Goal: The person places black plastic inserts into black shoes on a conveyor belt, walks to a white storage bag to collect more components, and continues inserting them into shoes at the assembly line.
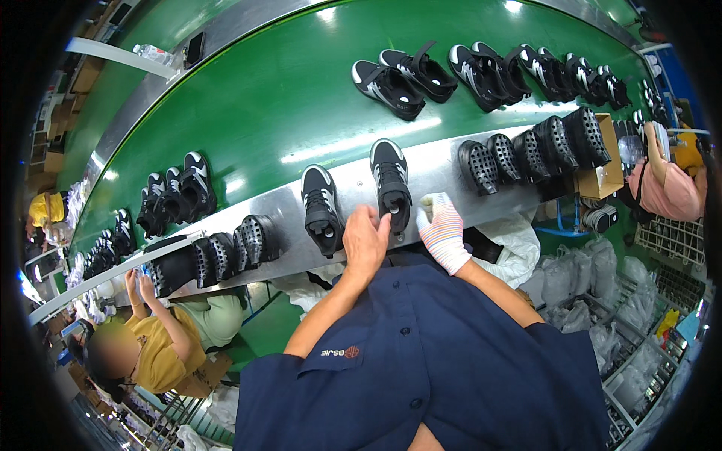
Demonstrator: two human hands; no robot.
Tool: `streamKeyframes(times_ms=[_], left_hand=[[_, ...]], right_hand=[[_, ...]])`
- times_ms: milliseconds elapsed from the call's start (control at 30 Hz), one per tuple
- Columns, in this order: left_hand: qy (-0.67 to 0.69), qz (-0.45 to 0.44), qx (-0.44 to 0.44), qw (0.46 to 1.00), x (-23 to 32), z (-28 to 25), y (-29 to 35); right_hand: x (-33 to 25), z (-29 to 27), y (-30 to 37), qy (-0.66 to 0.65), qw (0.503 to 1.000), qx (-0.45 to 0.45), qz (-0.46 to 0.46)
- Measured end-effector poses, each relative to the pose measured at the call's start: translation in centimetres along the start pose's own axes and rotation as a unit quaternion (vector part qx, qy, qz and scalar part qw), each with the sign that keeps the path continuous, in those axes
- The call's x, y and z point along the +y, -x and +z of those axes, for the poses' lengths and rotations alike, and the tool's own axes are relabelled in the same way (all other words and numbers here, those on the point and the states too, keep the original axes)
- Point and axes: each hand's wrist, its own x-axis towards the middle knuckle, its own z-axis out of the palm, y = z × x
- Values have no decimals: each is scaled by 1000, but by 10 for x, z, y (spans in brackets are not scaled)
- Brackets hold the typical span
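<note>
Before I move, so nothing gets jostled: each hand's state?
Left hand: at the heel of a black sneaker; grip cannot be told.
Right hand: gloved, beside that sneaker; open or closed cannot be told.

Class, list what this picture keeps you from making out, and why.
Head view:
- Left hand: contact with the adjacent shoe, hidden by its fingers.
- Gloved right hand: palm, hidden by its back.
- Plastic bags: contents, veiled by cloudy plastic.
- Rightmost shoes: details, too small.

Metal ledge [226,30]: black smartphone [195,49], clear plastic bottle [154,53] just beside.
Co-worker [179,331] at left: mustard shirt [159,361], pale green trousers [214,316] — seated.
Translucent bags [602,267]: lower right — contents hard to tell.
</note>
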Motion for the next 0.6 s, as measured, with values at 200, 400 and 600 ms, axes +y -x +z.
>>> streamKeyframes(times_ms=[200,400,600], left_hand=[[20,-25,-63,997,-21,27,-27],[59,-53,-32,996,-30,32,-29],[88,-84,-18,992,-27,31,-27]], right_hand=[[-25,5,-32,126,960,-40,-247],[-6,4,-39,109,955,-30,-275],[-2,22,-18,67,978,-7,-198]])
